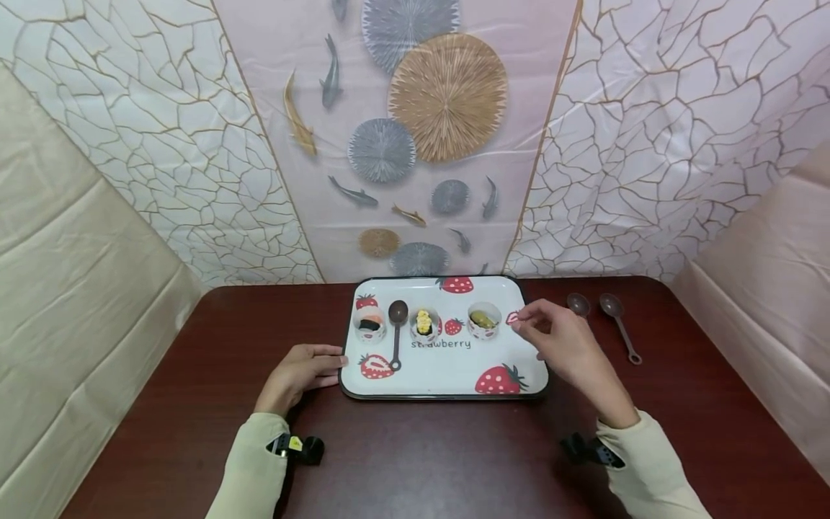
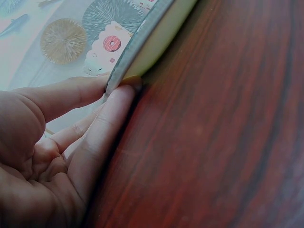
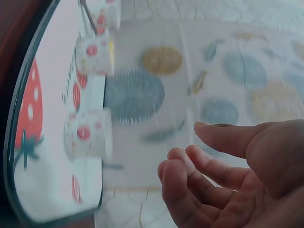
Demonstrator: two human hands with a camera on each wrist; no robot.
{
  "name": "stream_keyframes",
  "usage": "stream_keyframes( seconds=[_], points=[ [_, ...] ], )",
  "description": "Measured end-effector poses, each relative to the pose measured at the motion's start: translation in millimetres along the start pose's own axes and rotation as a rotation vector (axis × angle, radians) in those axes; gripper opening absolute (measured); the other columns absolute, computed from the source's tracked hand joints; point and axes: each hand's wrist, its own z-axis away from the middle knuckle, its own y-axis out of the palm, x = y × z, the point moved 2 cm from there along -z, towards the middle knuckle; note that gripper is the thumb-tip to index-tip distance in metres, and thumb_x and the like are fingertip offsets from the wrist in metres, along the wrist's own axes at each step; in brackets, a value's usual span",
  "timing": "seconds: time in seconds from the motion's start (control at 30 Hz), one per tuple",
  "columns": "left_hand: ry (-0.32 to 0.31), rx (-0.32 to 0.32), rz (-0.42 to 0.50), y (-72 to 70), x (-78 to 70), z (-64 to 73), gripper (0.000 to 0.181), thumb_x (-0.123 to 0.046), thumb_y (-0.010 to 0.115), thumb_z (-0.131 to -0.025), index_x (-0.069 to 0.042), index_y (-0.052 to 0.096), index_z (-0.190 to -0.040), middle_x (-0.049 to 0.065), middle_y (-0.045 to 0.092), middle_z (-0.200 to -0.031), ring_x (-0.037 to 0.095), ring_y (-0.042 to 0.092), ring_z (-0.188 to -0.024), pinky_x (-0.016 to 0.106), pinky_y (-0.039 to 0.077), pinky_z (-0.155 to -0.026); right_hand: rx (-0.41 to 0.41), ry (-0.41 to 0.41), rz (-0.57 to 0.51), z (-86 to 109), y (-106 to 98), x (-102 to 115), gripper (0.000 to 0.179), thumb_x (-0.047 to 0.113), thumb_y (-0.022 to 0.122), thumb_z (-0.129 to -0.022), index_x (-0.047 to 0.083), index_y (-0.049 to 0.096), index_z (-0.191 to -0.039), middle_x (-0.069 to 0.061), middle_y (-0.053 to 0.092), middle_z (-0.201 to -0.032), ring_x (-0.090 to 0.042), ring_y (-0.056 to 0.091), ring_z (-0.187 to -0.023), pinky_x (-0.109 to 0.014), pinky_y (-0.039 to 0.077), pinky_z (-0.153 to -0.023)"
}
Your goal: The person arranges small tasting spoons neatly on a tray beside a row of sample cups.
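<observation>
A white strawberry-print tray point(image 1: 441, 371) with a dark rim lies on the table. My left hand point(image 1: 308, 373) pinches its left rim; the left wrist view shows the thumb and fingers point(image 2: 102, 128) meeting at the edge. Three small patterned paper cups stand on the tray: the left cup point(image 1: 369, 333) holds an orange-and-black piece, the middle cup point(image 1: 424, 336) a yellow-topped one, the right cup point(image 1: 483, 330) something green. Between the first two lies a brown spoon point(image 1: 397, 335). Over the tray's right edge hovers my right hand point(image 1: 563, 342), fingers loosely bent, holding nothing.
On the dark wooden table point(image 1: 428, 461), right of the tray, lie two more brown spoons, a nearer-to-hand spoon point(image 1: 578, 304) partly hidden by my right hand and a farther spoon point(image 1: 620, 326). A patterned curtain point(image 1: 402, 209) hangs right behind the tray. Beige cloth flanks both sides.
</observation>
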Motion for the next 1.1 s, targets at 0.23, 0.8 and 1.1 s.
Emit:
stream_keyframes(
  seconds=[0.23, 0.8, 1.1],
  points=[
    [0.002, 0.007, -0.011, -1.8, 1.0, 0.3, 0.05, -0.01, 0.076, -0.098, 0.01, 0.059, -0.14, 0.014, 0.072, -0.113, 0.011, 0.074, -0.086, 0.03, 0.066, -0.079, -0.039, 0.047, 0.017, -5.3, -27.0, -38.6, 0.032, 0.024, 0.064, -0.107, -0.002, 0.065, -0.125, -0.024, 0.071, -0.11, -0.025, 0.068, -0.068, -0.033, 0.056, -0.06],
    [-0.01, -0.01, -0.012, -3.3, 0.9, -0.4, 0.048, -0.011, 0.077, -0.097, 0.008, 0.062, -0.138, 0.013, 0.073, -0.112, 0.011, 0.075, -0.085, 0.028, 0.066, -0.078, -0.056, 0.233, 0.092, -17.7, -39.2, -118.5, 0.032, 0.02, 0.058, -0.108, -0.007, 0.062, -0.125, -0.027, 0.067, -0.11, -0.032, 0.061, -0.086, -0.032, 0.047, -0.063],
    [0.001, 0.011, 0.005, -1.3, 0.6, -1.3, 0.05, -0.01, 0.077, -0.097, 0.009, 0.06, -0.139, 0.013, 0.073, -0.111, 0.012, 0.074, -0.086, 0.03, 0.066, -0.079, 0.014, 0.31, 0.153, -17.2, -37.0, -141.4, 0.029, 0.014, 0.064, -0.105, -0.012, 0.06, -0.118, -0.024, 0.064, -0.098, -0.034, 0.059, -0.084, -0.034, 0.047, -0.063]
  ],
)
